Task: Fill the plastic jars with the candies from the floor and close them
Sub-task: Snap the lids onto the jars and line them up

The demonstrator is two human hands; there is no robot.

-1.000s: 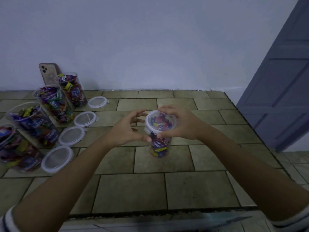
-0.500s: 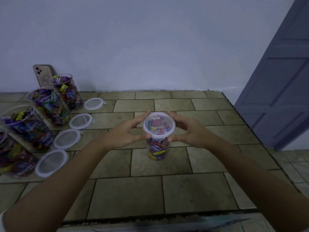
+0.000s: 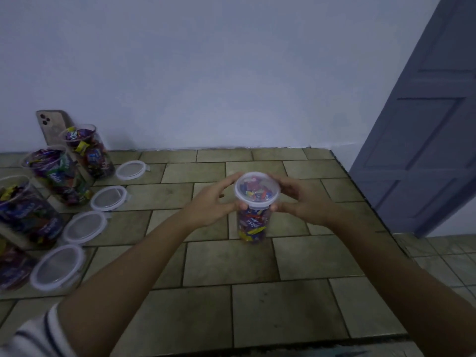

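Observation:
A clear plastic jar (image 3: 252, 222) full of colourful wrapped candies stands on the tiled floor at the middle. A round clear lid (image 3: 256, 189) with a white rim sits on its mouth. My left hand (image 3: 210, 202) holds the jar's upper left side, thumb at the lid's rim. My right hand (image 3: 300, 199) grips the right side of the lid rim, fingers curled around it. Several more candy-filled jars (image 3: 61, 173) stand open along the left, and several loose lids (image 3: 83, 227) lie on the floor beside them.
A phone (image 3: 51, 124) leans against the white wall behind the far jar. A grey-blue door (image 3: 427, 140) stands at the right. The tiled platform drops off at a dark edge (image 3: 257, 346) near me and along its right side.
My right hand slid off the top of the lid to its right side. Both hands now flank the lidded jar. The view shifted slightly.

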